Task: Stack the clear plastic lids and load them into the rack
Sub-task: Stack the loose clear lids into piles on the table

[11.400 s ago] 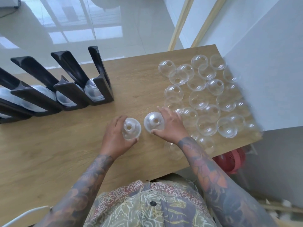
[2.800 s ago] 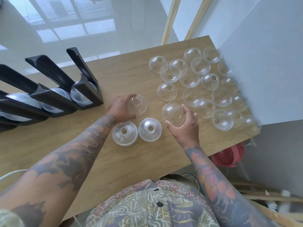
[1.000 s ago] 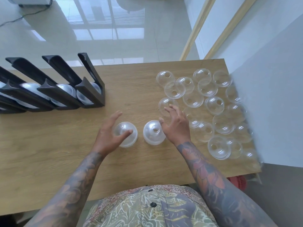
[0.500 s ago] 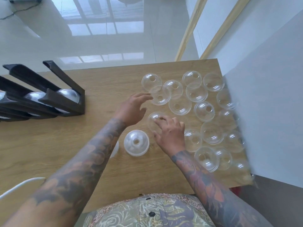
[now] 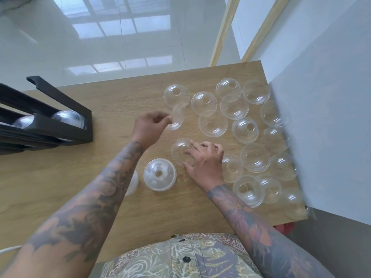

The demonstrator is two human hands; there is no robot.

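Note:
Several clear dome lids [image 5: 212,123] lie loose over the right half of the wooden table [image 5: 60,181]. My left hand [image 5: 149,128] pinches the rim of one tilted clear lid [image 5: 176,119], lifted off the table. My right hand [image 5: 204,163] has its fingers on another lid [image 5: 179,150] that rests on the table. A stack of lids [image 5: 160,174] stands dome-up near the middle. A second stack [image 5: 132,182] is mostly hidden behind my left forearm. The black rack [image 5: 60,125] at the left holds lids in its slots.
A grey wall [image 5: 321,117] runs along the table's right edge, close to the outermost lids. The table's near edge is just in front of my patterned shirt [image 5: 180,257]. A white cable [image 5: 8,249] shows at the bottom left.
My left hand reached from the stacks to the loose lids and picked one up by its rim. My right hand stayed on the nearest loose lid. The view shifted right.

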